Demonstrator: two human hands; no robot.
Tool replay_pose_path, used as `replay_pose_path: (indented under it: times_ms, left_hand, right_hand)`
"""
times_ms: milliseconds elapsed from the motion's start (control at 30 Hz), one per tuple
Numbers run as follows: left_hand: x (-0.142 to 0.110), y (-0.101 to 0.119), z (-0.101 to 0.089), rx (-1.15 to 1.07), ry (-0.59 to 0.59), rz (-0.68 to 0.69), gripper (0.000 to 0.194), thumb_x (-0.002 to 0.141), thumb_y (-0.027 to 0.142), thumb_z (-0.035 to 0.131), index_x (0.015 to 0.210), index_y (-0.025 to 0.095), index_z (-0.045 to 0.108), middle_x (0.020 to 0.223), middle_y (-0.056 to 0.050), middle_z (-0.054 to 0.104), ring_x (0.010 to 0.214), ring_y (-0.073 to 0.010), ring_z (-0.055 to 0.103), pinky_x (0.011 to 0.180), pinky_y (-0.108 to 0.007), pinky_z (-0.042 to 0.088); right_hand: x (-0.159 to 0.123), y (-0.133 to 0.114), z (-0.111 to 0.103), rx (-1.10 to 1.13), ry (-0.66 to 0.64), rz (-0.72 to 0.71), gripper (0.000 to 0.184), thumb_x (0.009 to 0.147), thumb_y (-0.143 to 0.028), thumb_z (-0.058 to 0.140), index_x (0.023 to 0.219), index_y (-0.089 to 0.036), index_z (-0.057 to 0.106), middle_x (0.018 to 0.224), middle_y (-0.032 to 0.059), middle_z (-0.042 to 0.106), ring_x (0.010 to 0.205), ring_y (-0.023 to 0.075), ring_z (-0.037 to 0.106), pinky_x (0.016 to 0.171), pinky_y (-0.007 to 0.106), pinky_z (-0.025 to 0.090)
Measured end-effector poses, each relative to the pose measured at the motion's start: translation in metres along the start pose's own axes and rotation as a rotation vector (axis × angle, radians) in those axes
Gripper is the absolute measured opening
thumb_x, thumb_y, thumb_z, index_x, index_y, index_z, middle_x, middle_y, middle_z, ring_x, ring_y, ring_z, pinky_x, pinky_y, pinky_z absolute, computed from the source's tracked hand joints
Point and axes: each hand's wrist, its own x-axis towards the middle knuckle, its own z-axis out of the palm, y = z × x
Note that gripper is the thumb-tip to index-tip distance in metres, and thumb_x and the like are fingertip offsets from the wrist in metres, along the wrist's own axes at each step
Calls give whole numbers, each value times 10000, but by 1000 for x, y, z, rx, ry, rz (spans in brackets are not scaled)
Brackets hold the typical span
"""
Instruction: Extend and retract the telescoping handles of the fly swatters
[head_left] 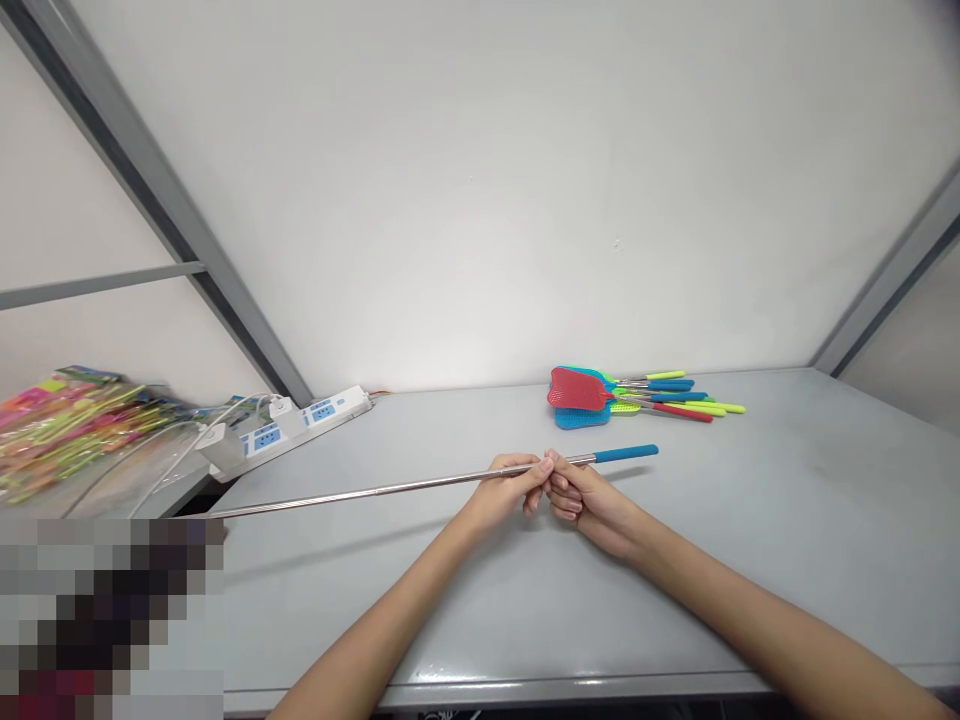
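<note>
Grey worktable (795, 530) lies beneath a telescopic steel fly-swatter rod (390, 487), light and springy, pinched firmly by left hand (506, 492) and right hand (589, 503), easiest held near its blue grip (626, 453)

A white wall (480, 200) rises from 9 to 3 o'clock, its soft light brightest low at 12 o'clock. Grey metal frame struts cut diagonally across it at 10 o'clock (157, 190) and 2 o'clock (892, 270), with a thinner crossbar (97, 283) at 9 o'clock. A pale grey counter (787, 540) stretches below.
</note>
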Motion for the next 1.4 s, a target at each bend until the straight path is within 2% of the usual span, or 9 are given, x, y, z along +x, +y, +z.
replay_pose_path:
  times_ms: [167,367,500,700,867,1033,1167,1300,1400]
  left_hand:
    - [3,-2,-2,-99,-20,-18,323,777,297,406,588,114,595,418,-1,458,454,-100,430,523,-229,326]
    - [5,-3,-2,-146,-76,9,331,753,229,362,586,99,618,543,-47,566,431,-88,416,515,-236,331]
    - [5,-5,0,-146,-73,-11,358,760,244,348,554,107,608,485,-32,537,426,-91,418,522,-233,331]
    - [5,-9,1,-145,-47,-42,395,782,312,342,534,120,583,472,-21,520,422,-96,427,541,-238,335]
    - [7,-10,-2,-182,-54,-105,389,765,295,348,484,125,557,397,-12,474,420,-105,425,548,-241,343]
    - [5,-8,-3,-263,-75,-199,393,758,308,321,514,122,566,423,-11,481,438,-99,419,541,-239,346]
    - [4,-5,-4,-336,-78,-301,370,746,323,324,520,126,541,435,-5,475,432,-92,408,544,-243,349]
    - [3,6,-9,-405,-52,-377,289,733,307,361,521,149,477,400,38,397,390,-77,363,514,-237,340]
    - [1,16,-13,-438,-22,-404,256,728,298,403,508,168,415,376,71,315,359,-64,316,498,-231,334]
  right_hand:
    - [-2,-1,2,-1,-22,-3,362,737,-417,523,528,-159,379,456,-71,212,427,57,158,424,214,140]
    - [-3,2,4,-10,3,31,428,746,-412,489,441,-149,343,441,-51,247,424,59,233,430,225,165]
    - [-4,3,4,-4,32,62,423,730,-417,494,436,-151,346,416,-53,260,404,58,235,428,225,170]
    - [-2,4,2,-7,10,45,414,745,-386,457,424,-152,340,435,-14,408,390,62,281,424,228,171]
    - [0,5,2,-6,23,63,410,738,-382,447,420,-155,326,445,-9,439,377,57,271,424,225,187]
    - [1,5,2,8,62,64,425,731,-387,456,409,-161,295,424,-20,395,371,54,246,413,222,172]
    - [2,7,2,31,74,67,423,736,-392,451,417,-169,285,398,-47,291,369,56,220,408,220,167]
    - [4,2,4,46,101,98,414,729,-374,453,435,-183,234,404,-73,162,360,57,183,400,223,180]
    - [5,-6,8,73,102,124,404,724,-340,458,451,-189,202,422,-76,141,356,55,167,395,230,190]
